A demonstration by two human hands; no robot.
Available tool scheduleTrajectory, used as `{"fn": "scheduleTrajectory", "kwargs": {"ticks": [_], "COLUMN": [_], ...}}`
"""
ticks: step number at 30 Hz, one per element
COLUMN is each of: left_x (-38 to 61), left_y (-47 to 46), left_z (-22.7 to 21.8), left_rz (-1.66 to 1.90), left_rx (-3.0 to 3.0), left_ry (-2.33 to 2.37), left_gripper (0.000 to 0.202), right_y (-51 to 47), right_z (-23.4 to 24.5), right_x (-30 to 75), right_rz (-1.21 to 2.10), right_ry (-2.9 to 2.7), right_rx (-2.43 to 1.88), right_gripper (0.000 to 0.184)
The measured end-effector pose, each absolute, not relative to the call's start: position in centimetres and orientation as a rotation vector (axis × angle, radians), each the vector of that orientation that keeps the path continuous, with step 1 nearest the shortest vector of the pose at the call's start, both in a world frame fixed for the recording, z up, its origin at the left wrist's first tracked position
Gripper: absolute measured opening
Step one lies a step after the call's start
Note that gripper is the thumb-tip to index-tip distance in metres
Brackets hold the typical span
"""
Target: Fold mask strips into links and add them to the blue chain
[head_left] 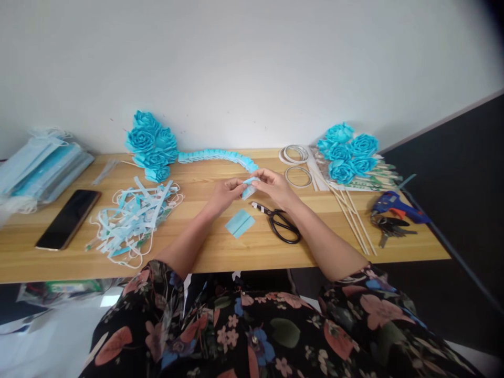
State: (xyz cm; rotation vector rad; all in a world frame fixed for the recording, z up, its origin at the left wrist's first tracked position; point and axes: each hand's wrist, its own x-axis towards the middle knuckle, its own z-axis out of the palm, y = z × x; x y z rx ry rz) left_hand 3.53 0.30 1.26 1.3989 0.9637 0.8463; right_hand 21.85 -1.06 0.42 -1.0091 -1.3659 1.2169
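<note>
Between my two hands is a small folded light-blue piece of mask fabric [249, 189], held over the middle of the table. My left hand [228, 194] pinches its left side. The fingers of my right hand [273, 186] are closed on its right and upper edge. Just below lies a flat blue fabric square [240, 223] with a crease across it. Black-handled scissors [279, 223] rest beside my right wrist. A curved row of folded blue pieces [216, 155] runs along the back and ends behind my hands.
At left are stacked face masks [47, 168], a phone [69, 219] and a heap of cut strips and ear loops [136, 220]. Blue fabric roses [151, 144] stand behind. At right are more roses [348, 152], tape rolls [297, 165], wooden sticks [352, 215], a glue gun [397, 205] and keys [389, 227].
</note>
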Motion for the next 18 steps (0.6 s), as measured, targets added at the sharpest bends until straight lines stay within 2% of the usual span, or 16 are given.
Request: {"fn": "scheduleTrajectory", "kwargs": {"ticks": [10, 18], "left_x": [3.58, 3.61], "left_y": [0.39, 0.09], "left_z": [1.18, 1.31], "left_rz": [0.851, 0.826], "left_rx": [1.396, 1.432], "left_ry": [0.98, 0.923], "left_gripper": [0.034, 0.042], "right_y": [-1.18, -1.28], "right_z": [0.79, -0.06], "right_x": [21.82, 21.71], "right_rz": [1.191, 0.962], "right_ry": [-1.352, -1.498], "right_rx": [-1.146, -1.233], "right_gripper": [0.035, 0.023]}}
